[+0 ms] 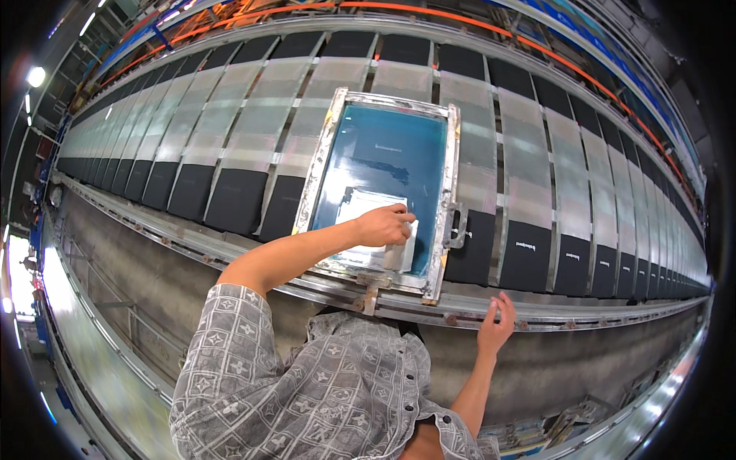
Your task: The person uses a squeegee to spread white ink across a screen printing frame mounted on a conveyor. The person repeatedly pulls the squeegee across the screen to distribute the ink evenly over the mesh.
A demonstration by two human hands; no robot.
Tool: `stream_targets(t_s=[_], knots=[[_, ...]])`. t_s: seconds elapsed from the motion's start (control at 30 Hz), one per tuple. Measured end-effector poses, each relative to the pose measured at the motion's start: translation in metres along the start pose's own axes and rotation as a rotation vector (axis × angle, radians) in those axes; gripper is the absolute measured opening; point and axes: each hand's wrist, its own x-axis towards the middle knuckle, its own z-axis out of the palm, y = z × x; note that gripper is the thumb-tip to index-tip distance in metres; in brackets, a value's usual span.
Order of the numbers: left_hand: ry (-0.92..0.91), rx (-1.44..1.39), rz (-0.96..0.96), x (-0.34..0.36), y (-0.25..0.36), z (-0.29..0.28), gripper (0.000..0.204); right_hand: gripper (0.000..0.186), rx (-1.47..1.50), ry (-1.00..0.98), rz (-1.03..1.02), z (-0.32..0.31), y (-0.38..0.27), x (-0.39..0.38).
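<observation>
A printing screen (452, 169) with a pale, ink-stained frame and blue-green mesh lies across the long table in front of me. Inside its near half, my left hand (387, 227) is closed on a squeegee (399, 258), pressed near a patch of white ink (359, 205). My fingers partly hide the squeegee's handle. My right hand (497, 326) is held by the table's near edge, fingers apart and nothing in it. A metal handle (458, 225) juts from the screen's right side, above a black fabric piece (469, 257).
Long rows of boards carry black fabric pieces (527, 254) to both sides; those to the right of the screen bear small white prints. A metal rail (537, 320) runs along the near edge. Beyond the table stretches an orange bar (429, 8).
</observation>
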Motion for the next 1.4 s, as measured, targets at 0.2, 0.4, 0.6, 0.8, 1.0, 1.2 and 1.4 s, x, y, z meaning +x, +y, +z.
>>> stream_targets(t_s=[0.2,0.4,0.6,0.8,1.0,1.2,1.4], knots=[[-0.329,-0.008,-0.683,-0.038,0.031,-0.038,0.01,0.013,0.045,0.015,-0.048,0.012,0.011,0.025],[-0.085,-0.179,-1.468,-0.055,0.053,-0.041,0.029,0.029,0.302,-0.307,0.029,0.108,-0.025,0.105],[0.078,-0.041,-1.681,-0.058,0.062,-0.028,0.026,0.039,0.042,-0.357,0.08,0.157,-0.053,0.154],[0.126,-0.062,-1.781,-0.054,0.066,-0.006,0.026,0.027,0.045,-0.399,0.097,0.178,-0.051,0.156],[0.027,-0.31,-1.573,-0.024,0.081,-0.015,0.026,0.023,0.118,-0.198,0.233,0.188,-0.043,0.143],[0.043,-0.094,-0.71,-0.041,0.01,-0.019,0.008,0.027,0.176,-0.123,0.2,0.181,-0.053,0.143],[-0.046,-0.096,-0.677,-0.024,-0.041,-0.017,0.014,0.026,0.066,-0.169,0.199,0.181,-0.048,0.147]])
